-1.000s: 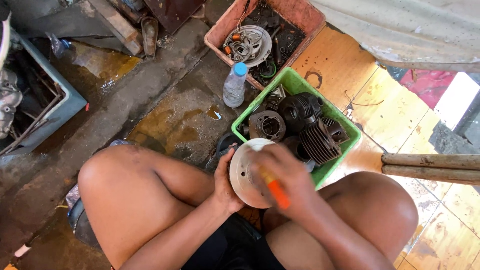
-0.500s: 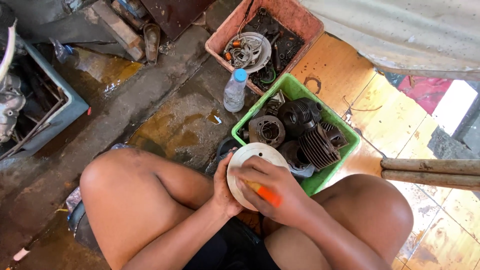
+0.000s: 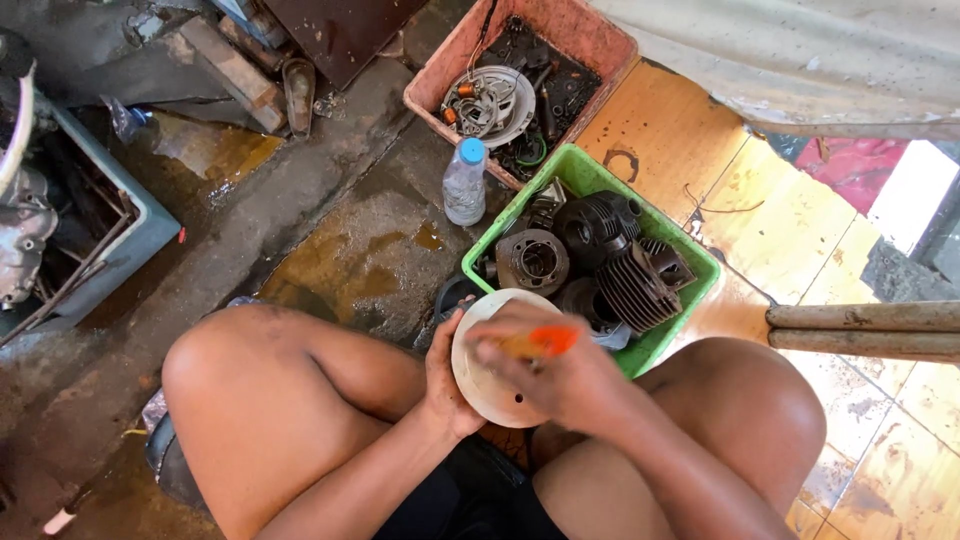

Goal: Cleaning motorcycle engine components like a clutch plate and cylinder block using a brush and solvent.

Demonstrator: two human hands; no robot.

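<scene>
I sit cross-legged on the floor with both hands in front of me. My left hand (image 3: 445, 380) grips the left edge of a round pale metal disc (image 3: 485, 385) held over my lap. My right hand (image 3: 560, 375) lies across the disc's face and is closed on an orange-handled tool (image 3: 540, 343), whose tip is hidden under the fingers. Just beyond the disc stands a green plastic crate (image 3: 690, 245) filled with dark finned engine cylinders (image 3: 630, 285).
A pink crate (image 3: 600, 40) of small metal parts and wires stands farther back. A clear plastic bottle with a blue cap (image 3: 465, 180) stands on the wet concrete. A grey bin of engine parts (image 3: 150, 225) is at left. Two wooden poles (image 3: 865, 330) lie at right on the tiled floor.
The disc and both hands have stayed over my lap; the orange tool has shifted slightly across the disc's face. The view has drifted a little.
</scene>
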